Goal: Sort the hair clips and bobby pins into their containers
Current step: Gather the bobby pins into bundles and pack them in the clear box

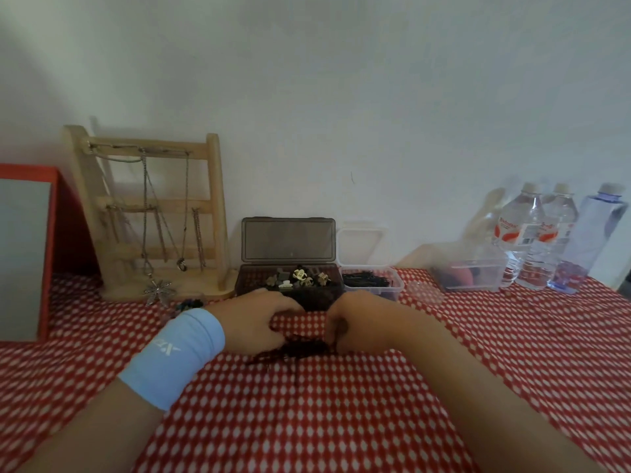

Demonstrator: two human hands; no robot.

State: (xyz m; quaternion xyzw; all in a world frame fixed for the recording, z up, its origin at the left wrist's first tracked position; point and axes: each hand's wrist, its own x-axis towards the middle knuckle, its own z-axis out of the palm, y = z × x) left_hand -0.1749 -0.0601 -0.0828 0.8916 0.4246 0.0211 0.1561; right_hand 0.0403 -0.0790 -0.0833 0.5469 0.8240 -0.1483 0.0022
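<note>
Both hands rest on the red checked cloth (307, 421), with a heap of bobby pins (300, 349) between them. The left hand (252, 322) is curled at the heap, but I cannot tell if it holds any. The right hand (355, 324) pinches some pins. A big grab could drop pins or mix them. Behind sit the dark clip box (249, 281) and the clear pin box (392, 288).

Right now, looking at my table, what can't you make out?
Head view only:
Bobby pin pile between the hands: blurred and partly covered by them, so it can't be counted.
Left hand and right hand: curled fingertips hide whether either pinches pins.
Hair clips in the brown box: too small to count.
Clear tub at right: contents blurred.
Red-framed mirror: cut off by the left edge.
</note>
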